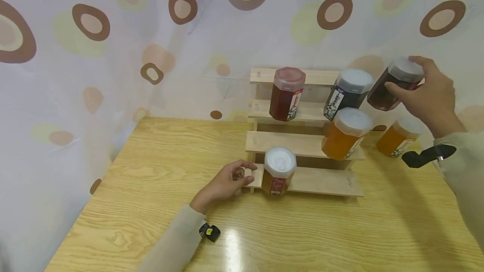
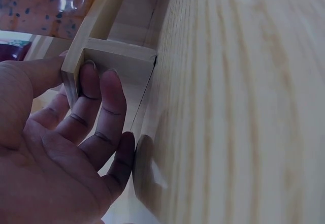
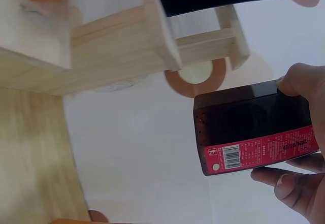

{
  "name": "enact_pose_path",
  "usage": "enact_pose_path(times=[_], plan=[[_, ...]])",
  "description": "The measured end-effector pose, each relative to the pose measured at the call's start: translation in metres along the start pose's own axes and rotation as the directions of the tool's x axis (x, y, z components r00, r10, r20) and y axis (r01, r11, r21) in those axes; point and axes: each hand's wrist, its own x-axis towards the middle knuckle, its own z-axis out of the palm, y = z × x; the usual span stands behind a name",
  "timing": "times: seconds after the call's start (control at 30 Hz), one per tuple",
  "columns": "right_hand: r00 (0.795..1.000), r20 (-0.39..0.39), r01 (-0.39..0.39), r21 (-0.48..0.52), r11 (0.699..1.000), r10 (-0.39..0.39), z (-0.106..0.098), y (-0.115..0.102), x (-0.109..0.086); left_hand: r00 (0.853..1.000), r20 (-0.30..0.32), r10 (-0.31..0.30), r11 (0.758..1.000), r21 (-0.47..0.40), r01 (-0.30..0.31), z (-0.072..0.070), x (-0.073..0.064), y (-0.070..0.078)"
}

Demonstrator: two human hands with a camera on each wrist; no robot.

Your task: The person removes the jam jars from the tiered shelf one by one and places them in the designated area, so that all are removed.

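In the head view my right hand (image 1: 435, 91) grips a dark red jar (image 1: 395, 83) with a clear lid, tilted in the air to the right of the stepped wooden rack (image 1: 325, 179). The right wrist view shows this jar's red barcode label (image 3: 259, 153), with thumb and fingers on opposite sides. My left hand (image 1: 228, 179) pinches the left end of the rack's lowest step; up close, the left hand (image 2: 76, 117) has its fingertips beneath the board (image 2: 76, 66). Right beside it on that step stands an amber jar (image 1: 279, 171).
On the rack are a red jar (image 1: 287, 93), a dark jar (image 1: 345, 91) and an orange jar (image 1: 345, 133). Another orange jar (image 1: 398, 137) stands on the table right of it. Behind the wood-grain table (image 1: 170, 146) rises a spotted wall covering (image 1: 204, 53).
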Motion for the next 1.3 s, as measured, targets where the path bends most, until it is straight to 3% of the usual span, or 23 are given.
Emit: enact_pose_path(times=[0.6, 1.0, 1.3], plan=[[0.996, 0.089, 0.014, 0.016, 1.0, -0.016, 0.04, 0.037, -0.026, 1.0, 0.002, 0.023, 1.0, 0.011, -0.023, 0.0, 0.002, -0.002], [0.994, 0.105, -0.027, 0.045, 0.999, 0.023, 0.058, 0.053, -0.041, 1.0, 0.007, 0.031, 0.999, 0.014, -0.031, 0.0, 0.001, -0.003], [0.997, 0.081, -0.016, 0.044, 0.999, 0.012, 0.069, 0.061, -0.047, 1.0, 0.006, 0.021, 1.0, 0.008, -0.021, -0.001, 0.002, -0.002]])
